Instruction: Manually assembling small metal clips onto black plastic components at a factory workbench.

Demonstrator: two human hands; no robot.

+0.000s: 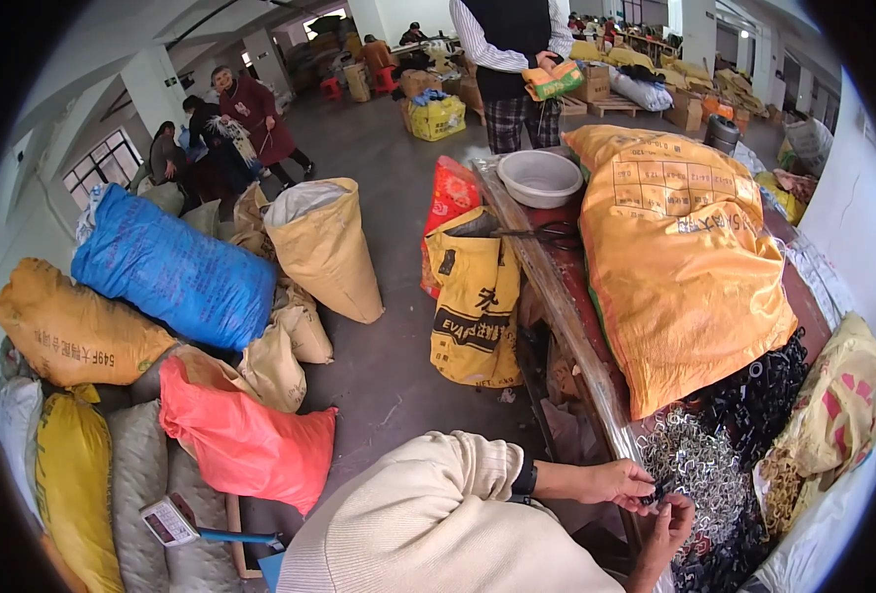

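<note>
My left hand reaches in from a cream sleeve, its fingers pinched at the table's near edge. Close beside it, my right hand is also pinched, fingertips almost meeting the left ones. Between them is a small dark piece, too small to name exactly. Just beyond the hands lies a heap of small silvery metal hooks or clips. Black plastic buckle-like pieces are piled behind and to the right of it. A heap of small gold-coloured pieces lies at the far right.
A big orange woven sack lies on the table, with a white basin and dark scissors beyond. Full sacks, including a blue one and a red one, crowd the left floor. A person stands past the table.
</note>
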